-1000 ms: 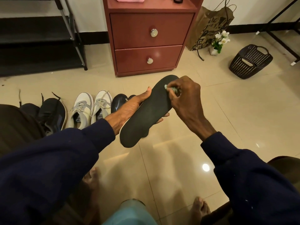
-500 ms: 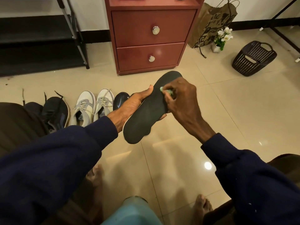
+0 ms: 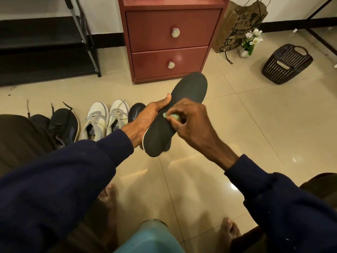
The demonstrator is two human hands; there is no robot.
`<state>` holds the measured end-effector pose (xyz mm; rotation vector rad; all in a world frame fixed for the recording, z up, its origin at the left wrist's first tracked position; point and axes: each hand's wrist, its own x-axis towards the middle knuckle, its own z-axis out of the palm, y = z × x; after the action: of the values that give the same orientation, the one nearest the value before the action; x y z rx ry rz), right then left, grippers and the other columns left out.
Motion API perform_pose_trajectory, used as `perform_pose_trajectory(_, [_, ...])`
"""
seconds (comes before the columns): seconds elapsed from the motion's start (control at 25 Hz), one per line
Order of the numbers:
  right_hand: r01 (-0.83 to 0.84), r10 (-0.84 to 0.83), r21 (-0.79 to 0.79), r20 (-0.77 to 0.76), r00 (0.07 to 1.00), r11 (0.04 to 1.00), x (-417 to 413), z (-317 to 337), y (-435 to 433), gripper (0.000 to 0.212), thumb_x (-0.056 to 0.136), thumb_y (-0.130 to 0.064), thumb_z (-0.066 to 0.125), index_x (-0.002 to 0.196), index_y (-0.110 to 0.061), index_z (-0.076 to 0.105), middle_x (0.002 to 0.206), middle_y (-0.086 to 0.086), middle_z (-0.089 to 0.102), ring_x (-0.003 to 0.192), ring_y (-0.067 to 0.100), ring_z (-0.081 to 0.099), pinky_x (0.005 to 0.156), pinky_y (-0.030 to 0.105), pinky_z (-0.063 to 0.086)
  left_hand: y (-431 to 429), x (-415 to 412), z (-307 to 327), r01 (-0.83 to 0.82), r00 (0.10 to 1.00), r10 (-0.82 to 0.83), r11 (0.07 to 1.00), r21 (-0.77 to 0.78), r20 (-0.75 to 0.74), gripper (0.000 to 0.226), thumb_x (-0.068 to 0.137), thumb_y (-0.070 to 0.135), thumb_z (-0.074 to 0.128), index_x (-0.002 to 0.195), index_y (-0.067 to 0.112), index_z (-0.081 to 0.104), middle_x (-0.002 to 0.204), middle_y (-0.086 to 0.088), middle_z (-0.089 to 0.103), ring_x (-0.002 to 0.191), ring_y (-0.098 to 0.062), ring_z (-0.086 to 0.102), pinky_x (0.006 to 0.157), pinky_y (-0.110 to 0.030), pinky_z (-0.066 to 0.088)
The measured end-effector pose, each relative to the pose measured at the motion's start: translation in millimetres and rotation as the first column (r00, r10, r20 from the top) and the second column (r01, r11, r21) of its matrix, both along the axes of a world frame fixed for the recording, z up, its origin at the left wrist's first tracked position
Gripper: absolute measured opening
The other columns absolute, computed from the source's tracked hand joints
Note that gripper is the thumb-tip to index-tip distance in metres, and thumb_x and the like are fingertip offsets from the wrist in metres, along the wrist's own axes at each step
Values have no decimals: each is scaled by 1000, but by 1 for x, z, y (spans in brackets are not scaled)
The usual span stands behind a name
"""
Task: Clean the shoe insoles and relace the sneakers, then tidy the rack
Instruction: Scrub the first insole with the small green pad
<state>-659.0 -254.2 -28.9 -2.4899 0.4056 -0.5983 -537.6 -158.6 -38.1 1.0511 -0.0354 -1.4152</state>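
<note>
While the left hand (image 3: pixel 147 119) grips the dark insole (image 3: pixel 189 90) from beneath, steadying it mid-air with its upper face exposed, the right hand (image 3: pixel 191 123) pinches a small green wad (image 3: pixel 172 116) against the midsection, evidently to scrub it. White sneakers (image 3: pixel 104 119) stand on the floor (image 3: pixel 255 128) beyond (head view).

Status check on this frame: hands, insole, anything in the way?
Left hand grips insole at its edge. Right hand pinches green cloth against insole's middle. Nothing in the way.
</note>
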Motion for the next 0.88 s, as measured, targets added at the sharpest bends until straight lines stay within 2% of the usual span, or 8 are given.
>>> perform_pose_trajectory(0.08, [-133, 138, 77, -59, 989, 988, -2, 5, 11, 12, 83, -12, 79, 94, -12, 80, 92, -1, 70, 80, 6, 62, 70, 12, 51, 2, 1, 0, 15, 999, -15, 1000, 24, 28, 47, 93, 52, 69, 117, 11, 74, 104, -11, 72, 89, -28, 70, 94, -44, 55])
perform_pose_trajectory(0.12, [-124, 127, 61, -55, 990, 990, 0, 7, 4, 11, 83, -13, 80, 94, -12, 80, 92, -1, 71, 78, 6, 63, 69, 14, 52, 2, 1, 0, -4, 999, 3, 1000, 28, 38, 45, 94, 51, 68, 116, 12, 74, 103, -11, 72, 87, -28, 70, 91, -44, 56])
perform_pose_trajectory(0.24, [128, -124, -83, 46, 991, 988, 5, 11, -27, 10, 84, -12, 78, 94, -11, 78, 93, 4, 70, 79, 10, 64, 72, 25, 58, -3, -2, 1, -58, 998, 59, 998, -3, 25, 30, 101, 35, 57, 110, 11, 73, 94, -9, 75, 79, -26, 73, 79, -42, 61])
perform_pose_trajectory(0.32, [183, -175, -101, 83, 981, 978, 5, 5, -25, 11, 84, -11, 78, 95, -10, 77, 95, 6, 70, 81, 10, 62, 75, 25, 58, -2, -5, 5, -53, 999, 53, 999, -8, 4, 28, 102, 31, 53, 108, 11, 72, 90, -10, 76, 74, -26, 74, 72, -42, 63])
perform_pose_trajectory(0.52, [-146, 150, 87, -46, 988, 986, -2, 10, 17, 12, 82, -12, 80, 93, -13, 80, 93, -1, 72, 80, 6, 64, 73, 14, 53, 2, 3, 3, -59, 997, 58, 998, -12, -46, 36, 100, 38, 62, 122, 10, 70, 106, -9, 73, 91, -26, 71, 90, -39, 57])
perform_pose_trajectory(0.64, [47, -48, -104, -1, 999, 993, 5, 14, -12, 11, 82, -11, 80, 93, -11, 79, 94, 4, 71, 81, 12, 64, 74, 20, 55, 0, -2, 5, -51, 999, 51, 998, -28, -16, 29, 101, 35, 57, 106, 11, 73, 91, -8, 74, 74, -24, 71, 74, -39, 61])
perform_pose_trajectory(0.72, [160, -156, -146, 44, 987, 976, 5, 11, -20, 12, 84, -11, 78, 95, -9, 77, 96, 7, 70, 84, 16, 65, 77, 22, 55, -1, -5, 8, -56, 998, 56, 998, -18, 8, 28, 102, 31, 53, 99, 11, 72, 84, -8, 73, 66, -24, 71, 63, -39, 63])
perform_pose_trajectory(0.88, [-94, 100, 76, -84, 991, 993, -3, 10, 21, 15, 83, -13, 80, 98, -11, 79, 97, 2, 71, 84, 9, 64, 75, 18, 56, 1, 3, 5, -101, 995, 101, 994, -26, -3, 25, 101, 30, 58, 103, 10, 73, 95, -8, 73, 79, -23, 70, 76, -33, 59])
